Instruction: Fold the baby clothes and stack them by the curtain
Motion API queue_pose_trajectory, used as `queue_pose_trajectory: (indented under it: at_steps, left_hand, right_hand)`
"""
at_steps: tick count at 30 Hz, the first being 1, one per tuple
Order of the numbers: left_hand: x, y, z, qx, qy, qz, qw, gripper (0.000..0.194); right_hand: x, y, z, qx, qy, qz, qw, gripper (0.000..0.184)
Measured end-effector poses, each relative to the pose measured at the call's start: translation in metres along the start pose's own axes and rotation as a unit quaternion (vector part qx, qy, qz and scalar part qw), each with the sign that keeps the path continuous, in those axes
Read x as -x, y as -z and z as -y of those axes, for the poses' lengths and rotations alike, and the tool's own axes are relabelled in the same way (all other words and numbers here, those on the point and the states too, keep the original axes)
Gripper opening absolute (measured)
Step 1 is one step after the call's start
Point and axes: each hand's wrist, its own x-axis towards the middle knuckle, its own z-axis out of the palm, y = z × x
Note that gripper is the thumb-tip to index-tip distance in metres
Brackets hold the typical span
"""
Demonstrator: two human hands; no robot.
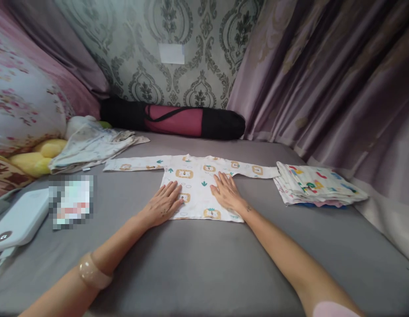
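Observation:
A small white long-sleeved shirt (199, 193) with orange lion prints and green leaves lies spread flat on the grey sheet (197, 268). Both its sleeves stretch straight out to the sides, and the neckline points away from me. My left hand (165, 203) rests flat on the left side of the shirt's body, fingers slightly spread. On the right side, below the armpit, my right hand (226, 193) presses flat with its fingers apart. Neither hand grips the cloth. The end of the right sleeve touches a stack of folded clothes (318, 182).
A crumpled light garment (92, 147) lies at the back left beside yellow plush toys (39, 158). Nearer are a white power bank (21, 218) with a cable and a blurred-out packet (74, 202). A black and red rolled bag (174, 121) lies along the wall.

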Motion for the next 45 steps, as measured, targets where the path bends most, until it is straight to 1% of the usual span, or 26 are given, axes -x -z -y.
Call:
queue_pose_trajectory:
  at_steps: [5, 10, 14, 18, 21, 23, 25, 27, 28, 29, 30, 31, 32, 33, 34, 35, 36, 37, 38, 41, 44, 45]
  left_hand:
    - [0.003, -0.001, 0.001, -0.001, -0.011, 0.000, 1.000, 0.069]
    - [0.005, 0.000, 0.002, -0.011, -0.017, 0.002, 1.000, 0.076]
    - [0.007, -0.003, 0.006, -0.011, -0.030, -0.007, 0.999, 0.077]
    - [0.006, -0.007, 0.009, -0.016, -0.036, -0.016, 0.999, 0.076]
    - [0.006, -0.010, 0.010, -0.025, -0.038, -0.012, 0.999, 0.076]
    - [0.006, -0.010, 0.010, -0.031, -0.037, -0.008, 0.999, 0.077]
    - [0.005, -0.006, 0.009, -0.033, -0.032, 0.001, 0.999, 0.078]
    - [0.002, 0.003, 0.007, -0.028, -0.033, 0.020, 0.999, 0.079]
    - [-0.001, 0.010, 0.005, -0.023, -0.034, 0.032, 0.999, 0.078]
    - [-0.005, 0.017, 0.003, -0.019, -0.035, 0.047, 0.998, 0.074]
    - [-0.009, 0.025, -0.001, -0.016, -0.033, 0.064, 0.997, 0.069]
    - [-0.015, 0.033, -0.005, -0.016, -0.025, 0.082, 0.996, 0.061]
    - [-0.021, 0.040, -0.010, -0.018, -0.013, 0.099, 0.995, 0.054]
    - [-0.027, 0.045, -0.015, -0.019, 0.000, 0.112, 0.994, 0.047]
    - [-0.034, 0.048, -0.021, -0.017, 0.010, 0.117, 0.993, 0.042]
    - [-0.041, 0.050, -0.026, -0.011, 0.013, 0.114, 0.993, 0.040]
    - [-0.048, 0.050, -0.030, 0.002, 0.010, 0.102, 0.995, 0.038]
    - [-0.056, 0.047, -0.034, 0.019, -0.002, 0.086, 0.996, 0.038]
    - [-0.064, 0.044, -0.037, 0.037, -0.017, 0.071, 0.997, 0.038]
    - [-0.091, 0.030, -0.044, 0.081, -0.074, 0.042, 0.993, 0.039]
    - [-0.123, 0.018, -0.051, 0.108, -0.114, 0.020, 0.987, 0.041]
    - [-0.135, 0.014, -0.054, 0.117, -0.125, 0.016, 0.985, 0.042]
  right_hand:
    - [0.027, 0.007, -0.001, -0.014, 0.049, 0.020, 0.999, 0.064]
    - [0.059, 0.013, -0.008, -0.028, 0.073, 0.057, 0.995, 0.061]
    - [0.078, 0.016, -0.011, -0.042, 0.095, 0.062, 0.993, 0.057]
    - [0.103, 0.022, -0.010, -0.060, 0.100, 0.058, 0.991, 0.052]
    - [0.125, 0.029, -0.012, -0.089, 0.097, 0.071, 0.989, 0.051]
    - [0.139, 0.035, -0.017, -0.127, 0.086, 0.087, 0.984, 0.050]
    - [0.148, 0.043, -0.025, -0.185, 0.074, 0.105, 0.974, 0.050]
    - [0.148, 0.051, -0.037, -0.263, 0.058, 0.119, 0.956, 0.043]
    - [0.143, 0.055, -0.045, -0.309, 0.034, 0.115, 0.943, 0.038]
    - [0.136, 0.058, -0.053, -0.360, -0.004, 0.098, 0.928, 0.033]
    - [0.126, 0.061, -0.062, -0.413, -0.062, 0.066, 0.906, 0.030]
    - [0.113, 0.064, -0.070, -0.468, -0.137, 0.008, 0.873, 0.027]
    - [0.098, 0.065, -0.079, -0.524, -0.212, -0.063, 0.822, 0.024]
    - [0.083, 0.066, -0.088, -0.568, -0.284, -0.134, 0.761, 0.021]
    - [0.067, 0.066, -0.096, -0.589, -0.355, -0.194, 0.700, 0.015]
    - [0.052, 0.065, -0.103, -0.592, -0.415, -0.237, 0.650, 0.009]
    - [0.038, 0.064, -0.109, -0.583, -0.437, -0.258, 0.635, 0.005]
    - [0.025, 0.061, -0.114, -0.572, -0.456, -0.272, 0.625, 0.007]
    - [0.015, 0.058, -0.118, -0.558, -0.471, -0.284, 0.621, 0.010]
    - [-0.005, 0.049, -0.129, -0.514, -0.500, -0.314, 0.622, 0.014]
    - [-0.011, 0.046, -0.138, -0.481, -0.516, -0.333, 0.626, 0.014]
    - [-0.011, 0.047, -0.140, -0.473, -0.513, -0.337, 0.633, 0.015]
